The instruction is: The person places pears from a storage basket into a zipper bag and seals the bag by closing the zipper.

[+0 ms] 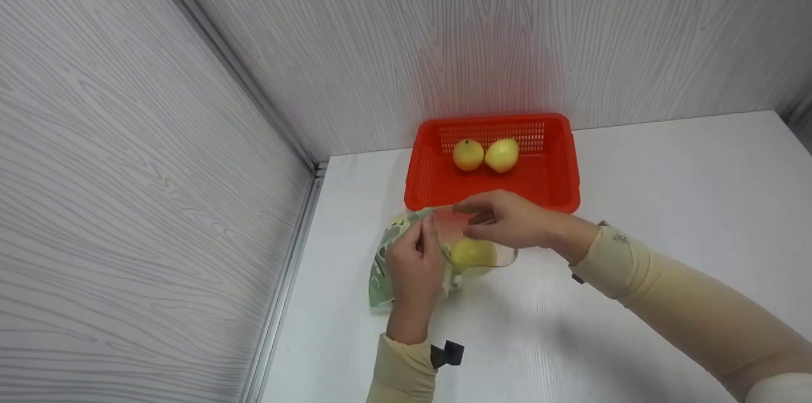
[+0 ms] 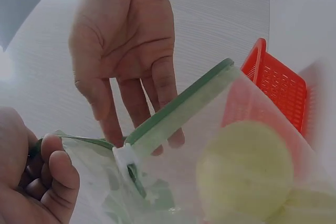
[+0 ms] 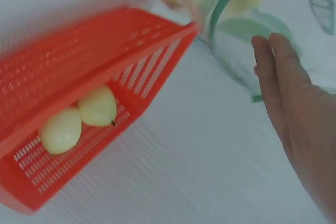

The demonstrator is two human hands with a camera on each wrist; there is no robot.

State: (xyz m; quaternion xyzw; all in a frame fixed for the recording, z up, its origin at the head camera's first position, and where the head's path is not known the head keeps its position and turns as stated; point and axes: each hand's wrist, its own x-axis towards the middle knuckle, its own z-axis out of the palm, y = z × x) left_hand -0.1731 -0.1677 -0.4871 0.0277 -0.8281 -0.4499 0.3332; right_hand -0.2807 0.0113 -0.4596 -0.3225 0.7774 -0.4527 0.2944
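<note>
A clear zip bag (image 1: 382,276) with green leaf print stands on the white table in the head view, in front of the red basket. My left hand (image 1: 415,263) pinches its green-edged mouth. Close by on the right, my right hand (image 1: 507,222) has its fingers extended by the bag's opening. A white zip slider (image 2: 124,157) shows on the green edge in the left wrist view. Through the plastic I see a yellow pear (image 2: 244,171), with part of another yellow fruit beside it. In the right wrist view the straight fingers (image 3: 286,66) overlap the bag.
Behind the bag, a red plastic basket (image 1: 574,181) stands against the back wall. Inside it, two yellow pears (image 1: 502,155) lie side by side near the back. A grey wood-grain panel (image 1: 158,200) rises at the left of the table (image 1: 666,200).
</note>
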